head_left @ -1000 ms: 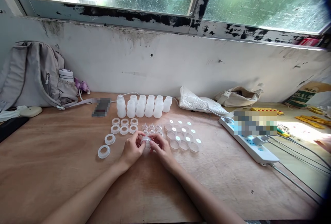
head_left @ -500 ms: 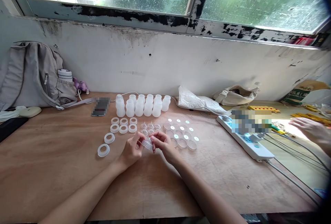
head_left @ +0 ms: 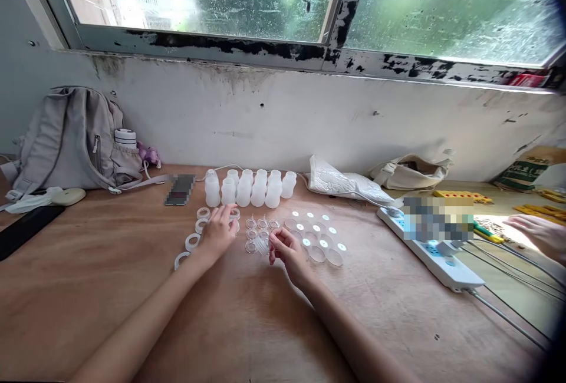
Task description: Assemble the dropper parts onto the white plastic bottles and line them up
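Released by the left hand [head_left: 216,233], one clear, ridged plastic piece [head_left: 262,246] is now pinched in the right hand [head_left: 288,253], near small clear round plastic parts [head_left: 251,234]. The left has shifted over translucent white plastic rings [head_left: 193,242], fingers curved; any grip is unclear. Frosted white bottles [head_left: 243,191] stand beyond.

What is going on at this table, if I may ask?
The person's right hand holds a clear plastic piece near small clear parts, while the left hand is over the pale rings; whether it touches one is unclear. Frosted bottles stand behind, and clear discs lie to the right.
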{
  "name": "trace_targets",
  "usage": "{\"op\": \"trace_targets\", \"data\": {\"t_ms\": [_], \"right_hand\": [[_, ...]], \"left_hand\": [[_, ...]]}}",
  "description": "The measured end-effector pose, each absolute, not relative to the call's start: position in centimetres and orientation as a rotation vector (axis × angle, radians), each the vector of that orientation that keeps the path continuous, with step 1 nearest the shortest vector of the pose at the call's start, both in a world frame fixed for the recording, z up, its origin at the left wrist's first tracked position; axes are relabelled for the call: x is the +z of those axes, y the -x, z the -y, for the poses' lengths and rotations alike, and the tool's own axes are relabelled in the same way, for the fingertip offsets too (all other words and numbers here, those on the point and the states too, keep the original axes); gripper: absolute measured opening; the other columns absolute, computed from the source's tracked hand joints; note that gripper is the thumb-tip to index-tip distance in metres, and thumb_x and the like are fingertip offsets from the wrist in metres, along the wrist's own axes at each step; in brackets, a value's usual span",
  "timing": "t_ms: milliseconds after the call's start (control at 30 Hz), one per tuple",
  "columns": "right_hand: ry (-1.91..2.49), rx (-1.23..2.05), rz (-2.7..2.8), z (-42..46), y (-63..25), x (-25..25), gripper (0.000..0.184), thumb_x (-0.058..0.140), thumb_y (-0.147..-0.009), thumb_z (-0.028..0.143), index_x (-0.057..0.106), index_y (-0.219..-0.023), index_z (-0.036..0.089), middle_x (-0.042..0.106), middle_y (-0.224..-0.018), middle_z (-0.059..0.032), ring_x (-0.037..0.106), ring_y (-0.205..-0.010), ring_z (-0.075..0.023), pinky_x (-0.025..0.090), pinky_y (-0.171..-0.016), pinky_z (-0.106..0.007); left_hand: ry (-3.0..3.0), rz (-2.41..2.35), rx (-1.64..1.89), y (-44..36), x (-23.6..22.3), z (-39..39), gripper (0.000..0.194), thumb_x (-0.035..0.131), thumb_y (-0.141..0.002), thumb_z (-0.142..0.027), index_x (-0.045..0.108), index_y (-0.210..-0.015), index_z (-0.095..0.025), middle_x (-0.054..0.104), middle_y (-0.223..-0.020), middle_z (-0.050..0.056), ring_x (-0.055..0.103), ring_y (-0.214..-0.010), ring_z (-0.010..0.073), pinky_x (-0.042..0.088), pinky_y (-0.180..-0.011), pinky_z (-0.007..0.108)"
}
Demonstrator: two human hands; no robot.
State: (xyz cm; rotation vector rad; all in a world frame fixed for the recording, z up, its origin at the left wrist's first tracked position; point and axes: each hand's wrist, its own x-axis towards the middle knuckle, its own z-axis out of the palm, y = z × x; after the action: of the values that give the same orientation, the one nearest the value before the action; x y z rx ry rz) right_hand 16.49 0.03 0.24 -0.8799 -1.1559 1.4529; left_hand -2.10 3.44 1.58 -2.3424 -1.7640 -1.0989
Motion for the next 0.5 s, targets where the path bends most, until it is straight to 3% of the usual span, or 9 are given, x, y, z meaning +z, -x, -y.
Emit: {"op": "trace_targets", "data": {"t_ms": [133, 267, 500], "right_hand": [[0.886, 1.444, 1.146, 0.1, -16.6, 0.5, 0.023, 0.060, -0.071, 0.037, 0.046, -0.071, 0.018, 0.046, -0.056, 0.0056, 0.043, -0.040, -0.0064, 0.038, -0.039, -0.020], [0.902, 1.450, 1.146, 0.4, -16.4, 0.8, 0.024, 0.059, -0.072, 0.038, 0.046, -0.071, 0.018, 0.047, -0.055, 0.0059, 0.043, -0.039, -0.0058, 0.037, -0.038, -0.020], [0.962, 1.447, 1.180, 0.5, -16.2, 0.7, 0.023, 0.059, -0.072, 0.037, 0.047, -0.071, 0.018, 0.047, -0.055, 0.0056, 0.044, -0.040, -0.0063, 0.036, -0.040, -0.020]], "left_hand": [[2.283, 1.948, -0.702, 3.4, 3.9, -6.7, 0.035, 0.042, -0.081, -0.025, 0.042, -0.115, -0.019, 0.063, -0.087, 0.006, 0.060, -0.079, 0.0209, 0.044, -0.066, 0.029], [2.245, 1.965, -0.528, 3.7, 5.1, -8.8, 0.038, 0.037, -0.085, -0.030, 0.036, -0.121, -0.020, 0.065, -0.088, 0.008, 0.062, -0.076, 0.0222, 0.043, -0.061, 0.028], [2.228, 1.942, -0.469, 3.0, 5.3, -10.1, 0.023, 0.033, -0.086, -0.031, 0.048, -0.097, -0.018, 0.065, -0.077, 0.007, 0.063, -0.069, 0.0230, 0.040, -0.053, 0.027]]}}
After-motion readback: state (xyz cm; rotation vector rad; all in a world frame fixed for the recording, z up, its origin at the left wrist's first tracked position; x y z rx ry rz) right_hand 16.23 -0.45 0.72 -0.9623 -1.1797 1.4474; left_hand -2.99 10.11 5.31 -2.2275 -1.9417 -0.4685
